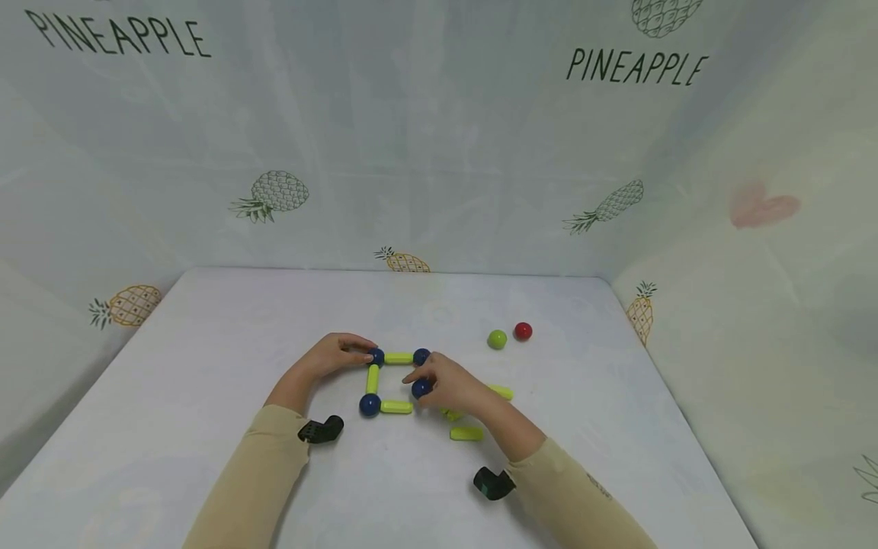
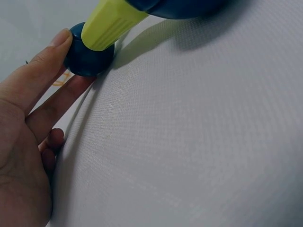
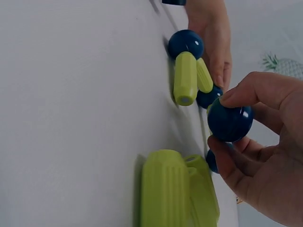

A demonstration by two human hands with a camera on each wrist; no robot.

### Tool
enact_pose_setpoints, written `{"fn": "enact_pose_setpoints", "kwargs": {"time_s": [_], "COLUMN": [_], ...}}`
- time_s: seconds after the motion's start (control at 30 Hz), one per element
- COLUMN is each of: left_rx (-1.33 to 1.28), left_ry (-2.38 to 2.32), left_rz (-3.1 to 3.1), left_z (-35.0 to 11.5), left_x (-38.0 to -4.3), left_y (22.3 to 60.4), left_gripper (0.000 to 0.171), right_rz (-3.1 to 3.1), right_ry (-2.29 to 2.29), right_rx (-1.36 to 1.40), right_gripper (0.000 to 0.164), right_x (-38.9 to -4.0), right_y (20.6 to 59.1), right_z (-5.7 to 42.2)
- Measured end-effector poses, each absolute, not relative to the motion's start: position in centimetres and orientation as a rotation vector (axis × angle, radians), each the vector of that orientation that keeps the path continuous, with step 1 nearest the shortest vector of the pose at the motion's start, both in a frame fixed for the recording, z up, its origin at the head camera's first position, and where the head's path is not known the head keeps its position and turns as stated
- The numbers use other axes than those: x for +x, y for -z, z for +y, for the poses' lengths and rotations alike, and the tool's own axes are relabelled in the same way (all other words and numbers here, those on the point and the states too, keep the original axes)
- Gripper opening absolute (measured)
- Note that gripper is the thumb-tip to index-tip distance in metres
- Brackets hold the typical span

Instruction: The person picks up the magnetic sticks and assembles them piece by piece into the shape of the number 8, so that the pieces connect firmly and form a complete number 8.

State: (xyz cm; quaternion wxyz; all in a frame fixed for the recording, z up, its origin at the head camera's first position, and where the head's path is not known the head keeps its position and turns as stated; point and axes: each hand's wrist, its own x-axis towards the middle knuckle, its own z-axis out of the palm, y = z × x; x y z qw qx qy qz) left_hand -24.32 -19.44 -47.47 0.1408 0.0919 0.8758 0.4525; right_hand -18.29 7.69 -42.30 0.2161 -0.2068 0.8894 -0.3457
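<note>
On the table lies a partial frame of yellow-green rods and dark blue balls. My left hand pinches the frame's far-left blue ball between thumb and fingers. A green rod runs from it to the near-left ball, and another rod to the far-right ball. The near rod sticks out from the near-left ball with a bare end. My right hand pinches a separate blue ball between thumb and fingertips, to the right of that rod's free end.
Several loose green rods lie under and beside the right hand. A green ball and a red ball sit farther back on the right. Black wrist cameras jut from both sleeves. A pineapple-print sheet hangs behind the table.
</note>
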Motion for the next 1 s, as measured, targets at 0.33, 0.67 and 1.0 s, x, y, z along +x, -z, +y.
{"fn": "enact_pose_setpoints", "kwargs": {"time_s": [0.33, 0.67, 1.0], "left_rx": [0.309, 0.312, 0.29], "left_ry": [-1.303, -1.32, -1.349], "left_rz": [2.55, 2.54, 2.521], "left_z": [-19.5, -19.5, -19.5], "left_x": [-24.5, -24.4, -24.2], "left_y": [47.5, 47.5, 47.3], "left_gripper": [0.033, 0.032, 0.032], "right_rz": [2.504, 2.505, 2.506], "right_ry": [0.908, 0.91, 0.895], "right_rx": [-0.577, -0.612, -0.62], "right_gripper": [0.025, 0.032, 0.035], "right_x": [-17.9, -17.4, -17.3], "right_y": [43.5, 43.7, 43.9], "right_z": [8.0, 7.9, 7.4]}}
